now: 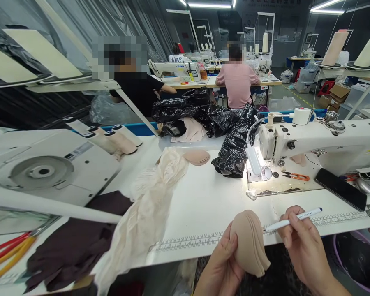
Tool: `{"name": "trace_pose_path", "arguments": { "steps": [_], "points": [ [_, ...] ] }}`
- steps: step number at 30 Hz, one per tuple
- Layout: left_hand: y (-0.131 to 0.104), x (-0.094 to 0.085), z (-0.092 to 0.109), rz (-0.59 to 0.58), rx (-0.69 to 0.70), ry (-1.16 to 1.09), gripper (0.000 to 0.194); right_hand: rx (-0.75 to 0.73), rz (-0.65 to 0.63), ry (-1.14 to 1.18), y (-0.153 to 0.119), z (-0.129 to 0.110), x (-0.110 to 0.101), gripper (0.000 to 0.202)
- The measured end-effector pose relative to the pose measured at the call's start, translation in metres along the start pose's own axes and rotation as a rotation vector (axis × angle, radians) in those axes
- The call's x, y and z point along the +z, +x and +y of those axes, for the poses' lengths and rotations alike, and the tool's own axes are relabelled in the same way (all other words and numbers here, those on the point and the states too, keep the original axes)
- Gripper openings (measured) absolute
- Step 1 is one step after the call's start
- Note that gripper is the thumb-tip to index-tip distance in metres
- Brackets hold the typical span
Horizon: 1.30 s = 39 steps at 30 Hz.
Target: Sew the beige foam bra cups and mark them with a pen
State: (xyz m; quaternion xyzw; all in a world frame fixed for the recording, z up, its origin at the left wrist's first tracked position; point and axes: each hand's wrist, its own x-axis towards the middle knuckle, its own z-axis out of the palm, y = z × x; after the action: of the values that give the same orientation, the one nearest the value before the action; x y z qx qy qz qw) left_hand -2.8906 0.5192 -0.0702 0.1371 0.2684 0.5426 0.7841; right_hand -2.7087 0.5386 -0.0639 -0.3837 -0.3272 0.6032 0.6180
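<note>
In the head view, my left hand (pixel 223 257) grips a fanned stack of beige bra cup pads (pixel 249 242) over the table's front edge. A white marker pen (pixel 306 213) is pinched in my right hand (pixel 305 242), its tip at the right edge of the stack; whether it touches I cannot tell. A further small pile of beige cup pads (pixel 197 157) lies on the white table (pixel 200 197). Left of it stretches cream lace fabric (pixel 154 205). A printed ruler strip (pixel 191 241) runs along the front edge.
A sewing machine (pixel 329 137) stands at right, with orange thread snips (pixel 296 176) and a black phone (pixel 341 189) before it. Black plastic bags (pixel 231 131) lie behind. Dark cloth (pixel 77 242) and red-and-yellow-handled tools (pixel 12 255) are at left. Two people sit beyond.
</note>
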Motion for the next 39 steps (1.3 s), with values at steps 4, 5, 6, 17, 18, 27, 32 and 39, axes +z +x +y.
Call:
{"name": "trace_pose_path", "arguments": {
  "steps": [4, 5, 6, 17, 18, 27, 32, 39],
  "points": [
    [-0.002, 0.006, 0.003, -0.015, 0.002, 0.005, 0.042, -0.028, -0.007, -0.046, -0.001, 0.001, -0.002, 0.032],
    [-0.002, 0.006, 0.003, -0.023, 0.003, 0.008, 0.042, -0.026, -0.025, -0.059, -0.002, 0.002, -0.001, 0.032],
    [-0.002, 0.006, 0.002, -0.029, 0.004, 0.01, 0.041, -0.02, -0.044, -0.068, -0.002, 0.002, -0.001, 0.031],
    [-0.006, 0.006, 0.002, -0.042, 0.013, -0.011, 0.036, -0.059, -0.064, -0.149, -0.005, 0.002, 0.003, 0.031],
    [-0.006, 0.006, 0.002, -0.049, 0.008, -0.008, 0.036, -0.052, -0.08, -0.164, -0.005, 0.002, 0.003, 0.032],
    [-0.006, 0.014, 0.002, -0.06, 0.025, 0.02, 0.039, -0.081, -0.09, -0.158, -0.009, 0.0, 0.005, 0.029],
    [-0.006, 0.011, 0.0, -0.067, 0.04, 0.05, 0.042, -0.066, -0.117, -0.12, -0.013, -0.002, 0.01, 0.028],
    [-0.005, 0.009, -0.002, -0.072, 0.041, 0.061, 0.042, -0.078, -0.129, -0.204, -0.015, 0.001, 0.01, 0.03]
  ]
}}
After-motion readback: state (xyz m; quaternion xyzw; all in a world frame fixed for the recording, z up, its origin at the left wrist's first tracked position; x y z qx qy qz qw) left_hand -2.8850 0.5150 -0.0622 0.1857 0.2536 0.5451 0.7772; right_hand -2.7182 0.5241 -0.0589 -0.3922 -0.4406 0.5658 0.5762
